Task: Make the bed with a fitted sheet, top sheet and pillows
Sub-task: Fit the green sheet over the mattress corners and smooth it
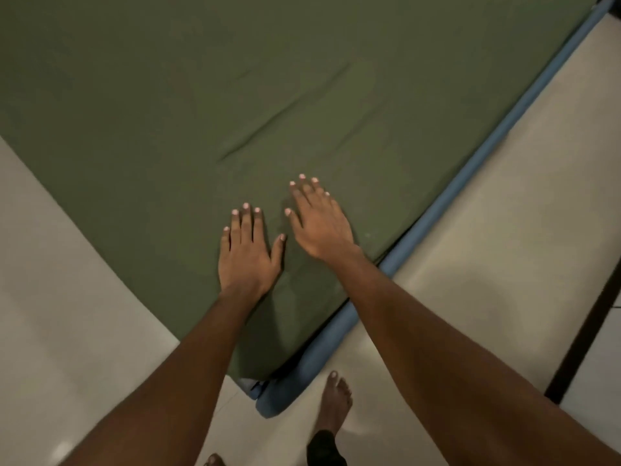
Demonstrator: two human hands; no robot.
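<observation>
- My left hand (247,250) and right hand (319,223) lie flat, fingers spread, side by side on the green sheet (168,95) near its corner — gripping nothing;
- if I push unevenly, the long crease (268,129) ahead could deepen;
- the blue mattress edge (470,156) shows bare — the sheet may slip off there.

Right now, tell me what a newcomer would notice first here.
The dark olive-green fabric sheet fills most of the view, with a long diagonal crease near its middle. The left hand and right hand lie flat, fingers straight, near its closest corner. A blue padded mattress edge shows along the sheet's right side.
</observation>
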